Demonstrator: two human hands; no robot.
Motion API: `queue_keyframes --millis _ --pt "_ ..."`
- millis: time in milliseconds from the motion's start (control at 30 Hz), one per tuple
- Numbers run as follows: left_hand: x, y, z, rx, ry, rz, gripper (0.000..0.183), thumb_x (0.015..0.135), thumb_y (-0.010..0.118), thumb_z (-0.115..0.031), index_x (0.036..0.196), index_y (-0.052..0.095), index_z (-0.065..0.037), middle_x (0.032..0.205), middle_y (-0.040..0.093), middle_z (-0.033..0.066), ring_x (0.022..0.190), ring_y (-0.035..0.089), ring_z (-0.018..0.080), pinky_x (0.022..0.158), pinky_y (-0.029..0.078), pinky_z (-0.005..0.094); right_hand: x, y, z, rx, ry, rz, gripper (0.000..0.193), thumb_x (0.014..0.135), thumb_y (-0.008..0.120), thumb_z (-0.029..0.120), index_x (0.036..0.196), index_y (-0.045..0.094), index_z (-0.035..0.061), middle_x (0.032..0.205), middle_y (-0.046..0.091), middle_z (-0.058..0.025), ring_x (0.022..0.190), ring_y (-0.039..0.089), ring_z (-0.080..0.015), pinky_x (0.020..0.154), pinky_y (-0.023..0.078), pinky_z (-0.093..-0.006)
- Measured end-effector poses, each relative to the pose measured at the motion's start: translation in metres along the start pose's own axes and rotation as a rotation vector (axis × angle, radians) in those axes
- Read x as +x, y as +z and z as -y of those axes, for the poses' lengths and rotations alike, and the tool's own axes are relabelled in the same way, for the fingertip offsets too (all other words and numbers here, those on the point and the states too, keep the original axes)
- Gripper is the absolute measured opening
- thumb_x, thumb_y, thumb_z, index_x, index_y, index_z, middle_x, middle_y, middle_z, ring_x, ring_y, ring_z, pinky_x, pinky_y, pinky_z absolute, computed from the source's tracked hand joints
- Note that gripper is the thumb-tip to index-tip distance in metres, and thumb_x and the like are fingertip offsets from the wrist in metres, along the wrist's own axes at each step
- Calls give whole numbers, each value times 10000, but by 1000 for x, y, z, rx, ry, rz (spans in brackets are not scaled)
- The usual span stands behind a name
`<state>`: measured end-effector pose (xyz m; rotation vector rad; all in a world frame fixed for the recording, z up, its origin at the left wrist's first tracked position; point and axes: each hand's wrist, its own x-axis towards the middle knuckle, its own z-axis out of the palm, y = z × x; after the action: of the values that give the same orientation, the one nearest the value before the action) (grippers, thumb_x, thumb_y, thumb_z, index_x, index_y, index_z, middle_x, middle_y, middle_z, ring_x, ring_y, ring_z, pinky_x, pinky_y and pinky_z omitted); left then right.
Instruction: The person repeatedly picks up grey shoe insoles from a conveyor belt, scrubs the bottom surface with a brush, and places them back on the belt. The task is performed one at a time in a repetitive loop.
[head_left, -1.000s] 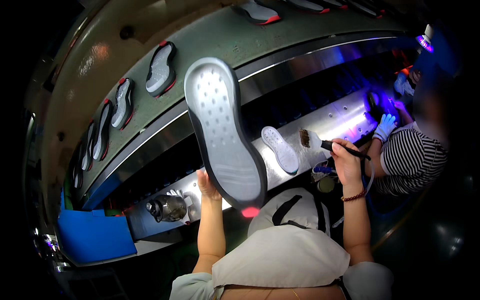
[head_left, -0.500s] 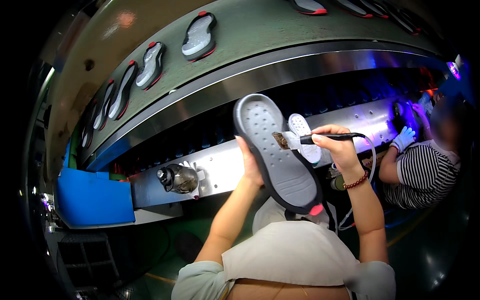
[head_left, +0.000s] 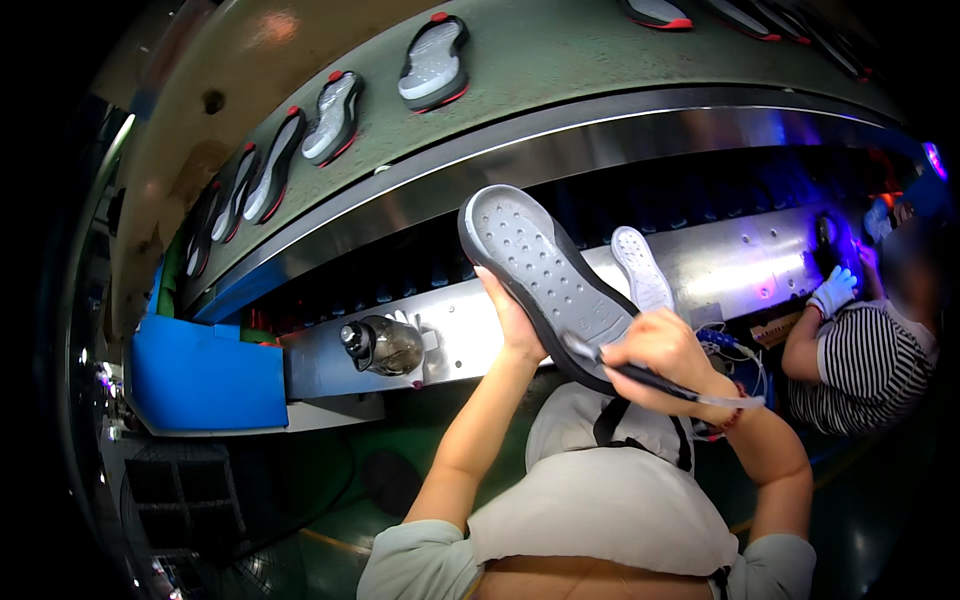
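Head view, which I follow from a distance: the left hand holds a grey, dimpled shoe sole with a black rim by its left edge, tilted in mid-air; how the fingers hidden beneath press, I cannot tell. The right hand has its fingers curled together, pinching a slim black-handled brush, whose tip seems to meet the sole's lower end, just left of those fingers. I judge the step in hand to be brushing that inner face; the next move calls for a steady left hold and light strokes. A clear flexible tube at the brush's rear could drag by my right wrist, and the right knuckles hide part of the sole. Just beyond the right fingers, a small white dimpled sole lies on a shiny steel bench. Left of the left fingers is a smoky see-through bottle with a black lid. Well beyond both hands, grey-and-black soles with red tips rest on a green belt.
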<state>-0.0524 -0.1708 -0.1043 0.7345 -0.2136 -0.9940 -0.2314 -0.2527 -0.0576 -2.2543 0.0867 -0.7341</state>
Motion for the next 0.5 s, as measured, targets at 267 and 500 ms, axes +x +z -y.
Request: queue_keyframes --millis 267,500 --pt "-22 30 12 -51 -89 73 794 809 186 -701 1294 344 -92 1232 451 90 1081 467 228 939 376 358 51 -41 -12 640 359 -197 108 689 692 55 778 659 4 708 631 -67 612 588 -101 537 447 -209" --pt "-16 25 0 -233 -109 277 827 794 177 -715 1353 251 -110 1344 347 126 1185 396 319 1001 316 428 37 -42 -5 665 144 72 142 669 713 65 799 677 20 680 611 -45 638 565 -94 580 428 -203"
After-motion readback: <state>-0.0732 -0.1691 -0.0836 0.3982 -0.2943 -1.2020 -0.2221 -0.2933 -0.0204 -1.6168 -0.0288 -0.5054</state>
